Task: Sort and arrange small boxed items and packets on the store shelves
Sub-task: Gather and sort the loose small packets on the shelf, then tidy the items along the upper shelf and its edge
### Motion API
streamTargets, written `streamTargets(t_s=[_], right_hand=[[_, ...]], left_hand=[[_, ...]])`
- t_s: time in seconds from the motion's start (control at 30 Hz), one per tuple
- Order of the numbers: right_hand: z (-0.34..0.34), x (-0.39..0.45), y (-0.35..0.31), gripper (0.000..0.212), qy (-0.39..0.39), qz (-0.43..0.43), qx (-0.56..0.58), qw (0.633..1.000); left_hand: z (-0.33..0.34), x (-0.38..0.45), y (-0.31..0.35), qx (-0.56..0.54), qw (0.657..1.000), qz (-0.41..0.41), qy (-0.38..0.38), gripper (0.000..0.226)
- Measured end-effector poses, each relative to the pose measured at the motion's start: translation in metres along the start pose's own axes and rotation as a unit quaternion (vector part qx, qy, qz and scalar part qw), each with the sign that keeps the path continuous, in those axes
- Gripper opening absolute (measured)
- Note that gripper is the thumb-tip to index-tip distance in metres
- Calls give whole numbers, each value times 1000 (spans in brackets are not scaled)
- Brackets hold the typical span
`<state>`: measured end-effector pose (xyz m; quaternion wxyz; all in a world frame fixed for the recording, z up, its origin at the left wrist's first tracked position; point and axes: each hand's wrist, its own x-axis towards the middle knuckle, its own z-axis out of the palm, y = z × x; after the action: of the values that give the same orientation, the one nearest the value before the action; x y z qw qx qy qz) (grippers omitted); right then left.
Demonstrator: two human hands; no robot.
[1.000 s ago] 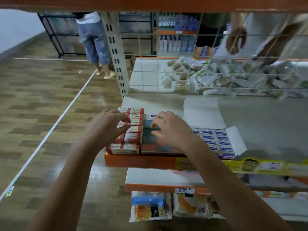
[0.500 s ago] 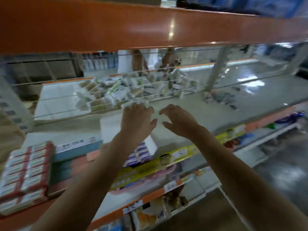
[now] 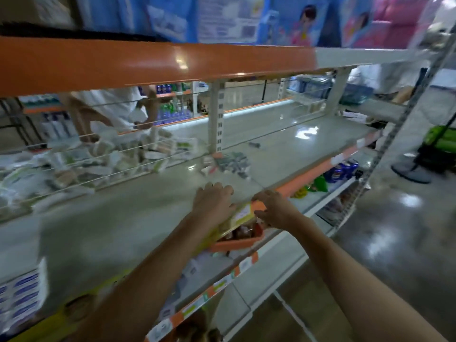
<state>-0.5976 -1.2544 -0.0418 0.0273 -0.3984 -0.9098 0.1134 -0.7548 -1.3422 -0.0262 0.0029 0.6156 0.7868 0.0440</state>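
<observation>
Near the centre of the frame both hands reach over the front edge of the pale grey shelf [image 3: 128,218]: the left hand [image 3: 214,201] lies palm down with fingers spread and relaxed, holding nothing, and the right hand [image 3: 274,209] hovers just beside it with fingers loosely bent, also holding nothing. A blurred cluster of small grey and white packets [image 3: 228,164] lies on the shelf above the hands, well apart from them, and white boxes with blue labels [image 3: 21,294] sit at the lower left. A heap of pale packets [image 3: 81,166] lies behind the wire divider [image 3: 108,154] at the left.
</observation>
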Motion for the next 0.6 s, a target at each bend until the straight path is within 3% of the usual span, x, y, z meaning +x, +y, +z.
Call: streamTargets(t_s=[0.13,0.47,0.6], right_hand=[[-4,21,55,42,2,16,9,1000],[-20,115,141,41,20,27,31,999],[-33,164,165,41,29,19,15,999]], left_hand=[[11,48,28,-7,1000,-15,-10,43],[24,187,53,-44,997,-9,57,34],[27,243,52,-31,998,-31,43,39]])
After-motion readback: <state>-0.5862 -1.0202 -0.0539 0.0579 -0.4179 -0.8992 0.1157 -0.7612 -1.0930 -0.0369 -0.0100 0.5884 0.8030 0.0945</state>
